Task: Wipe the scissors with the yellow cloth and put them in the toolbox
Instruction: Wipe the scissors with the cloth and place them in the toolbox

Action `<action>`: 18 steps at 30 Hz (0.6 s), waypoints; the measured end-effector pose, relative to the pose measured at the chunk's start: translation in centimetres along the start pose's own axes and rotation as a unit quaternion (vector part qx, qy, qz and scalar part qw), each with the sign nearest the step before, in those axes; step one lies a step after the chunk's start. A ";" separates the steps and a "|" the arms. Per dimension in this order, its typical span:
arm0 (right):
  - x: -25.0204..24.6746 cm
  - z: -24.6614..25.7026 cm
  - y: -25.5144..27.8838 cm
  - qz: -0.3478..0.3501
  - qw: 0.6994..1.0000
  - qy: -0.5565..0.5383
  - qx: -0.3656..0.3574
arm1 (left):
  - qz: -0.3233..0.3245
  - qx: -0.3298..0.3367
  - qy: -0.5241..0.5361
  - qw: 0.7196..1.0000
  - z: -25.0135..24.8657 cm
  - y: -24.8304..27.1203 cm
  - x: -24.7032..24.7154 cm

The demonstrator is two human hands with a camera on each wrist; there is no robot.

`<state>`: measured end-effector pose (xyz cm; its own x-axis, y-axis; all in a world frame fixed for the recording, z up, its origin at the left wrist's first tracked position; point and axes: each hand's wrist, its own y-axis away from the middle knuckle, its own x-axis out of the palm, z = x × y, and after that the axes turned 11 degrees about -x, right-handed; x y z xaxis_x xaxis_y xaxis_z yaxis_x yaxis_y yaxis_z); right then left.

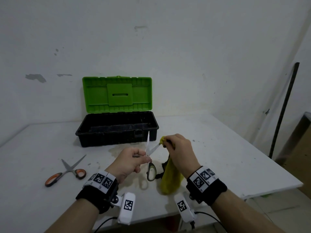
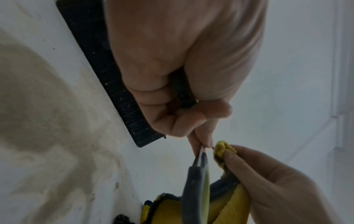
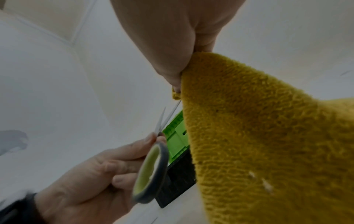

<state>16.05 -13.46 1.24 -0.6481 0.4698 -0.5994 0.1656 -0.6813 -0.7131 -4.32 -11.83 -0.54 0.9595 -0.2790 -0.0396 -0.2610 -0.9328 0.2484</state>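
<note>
My left hand (image 1: pixel 134 158) grips a pair of scissors with grey-and-green handles (image 1: pixel 151 171) near the pivot, blades spread apart above the table. One blade points up; the tip of the other blade is wrapped in the yellow cloth (image 1: pixel 170 179), which my right hand (image 1: pixel 178 148) pinches around it. The rest of the cloth hangs down to the table. In the right wrist view the cloth (image 3: pixel 258 136) fills the right side and the scissors (image 3: pixel 151 171) sit in my left hand (image 3: pixel 99 181). The toolbox (image 1: pixel 117 130) stands open behind, black tray, green lid up.
A second pair of scissors with orange handles (image 1: pixel 67 170) lies open on the white table (image 1: pixel 218 157) at the left. A dark pole (image 1: pixel 284 108) leans on the wall at the right. The table's right edge drops off near my right arm.
</note>
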 end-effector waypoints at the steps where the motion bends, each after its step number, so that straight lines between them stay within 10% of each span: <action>1: 0.1 0.4 0.1 0.007 1.000 -0.008 -0.011 | 0.000 -0.001 0.001 1.000 0.0 0.0 0.0; 18: 0.7 2.0 0.2 0.132 0.991 0.006 -0.016 | -0.020 0.042 -0.102 0.994 -0.2 -0.2 0.0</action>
<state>14.15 -14.43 1.40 -0.5702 0.2851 -0.7704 0.3511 -0.7633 -0.5423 -4.26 -11.55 -0.41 0.9302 -0.2741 -0.2442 -0.2398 -0.9574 0.1610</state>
